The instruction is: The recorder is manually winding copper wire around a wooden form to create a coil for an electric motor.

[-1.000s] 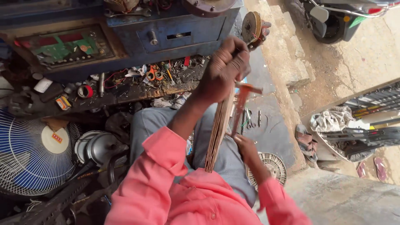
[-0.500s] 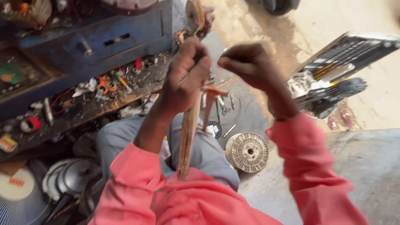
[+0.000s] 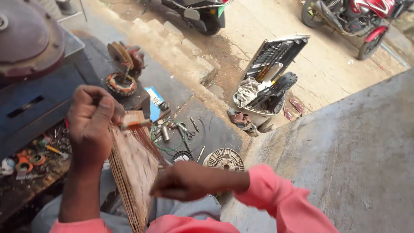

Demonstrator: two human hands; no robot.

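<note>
Board [image 3: 133,172] stands on edge over lap, between both hands, w/ copper wire [image 3: 148,142] wound round it. Best keep turns tight & side by side, I'd say. Left hand [image 3: 92,125] raised, grip clamped on board's top edge. Right hand [image 3: 189,181] lower, fingers together at wire; actual pinch can't tell.

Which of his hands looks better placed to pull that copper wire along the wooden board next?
Probably the right hand: it sits low beside the copper wire, while the left hand steadies the wooden board.
</note>
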